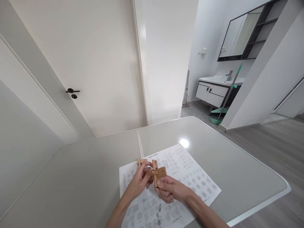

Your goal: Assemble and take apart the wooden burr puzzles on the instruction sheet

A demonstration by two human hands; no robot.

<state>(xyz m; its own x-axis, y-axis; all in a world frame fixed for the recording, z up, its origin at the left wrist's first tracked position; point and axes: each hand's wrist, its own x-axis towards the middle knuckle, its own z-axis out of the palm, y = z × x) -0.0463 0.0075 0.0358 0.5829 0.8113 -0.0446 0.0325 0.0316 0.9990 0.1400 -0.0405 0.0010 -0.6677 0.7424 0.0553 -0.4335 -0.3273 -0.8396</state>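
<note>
Several wooden puzzle pieces [161, 172] are joined in a cross-like shape, held up over a printed sheet. My left hand [140, 180] is closed on the left side of this wooden puzzle, its fingers partly behind it. My right hand [169, 188] pinches the lower end of the upright piece between thumb and fingers. Just beyond my left fingers, another wooden piece [140, 162] with notches lies at the sheet's far edge, partly hidden. The printed sheet [199, 180] carries rows of small grey diagrams and lies under both hands.
The pale table [83, 183] has a seam across it and a rounded far right corner. Beyond it stand a white door [95, 63] with a black handle [72, 91], a washbasin cabinet [212, 91], and a green broom and dustpan [215, 120].
</note>
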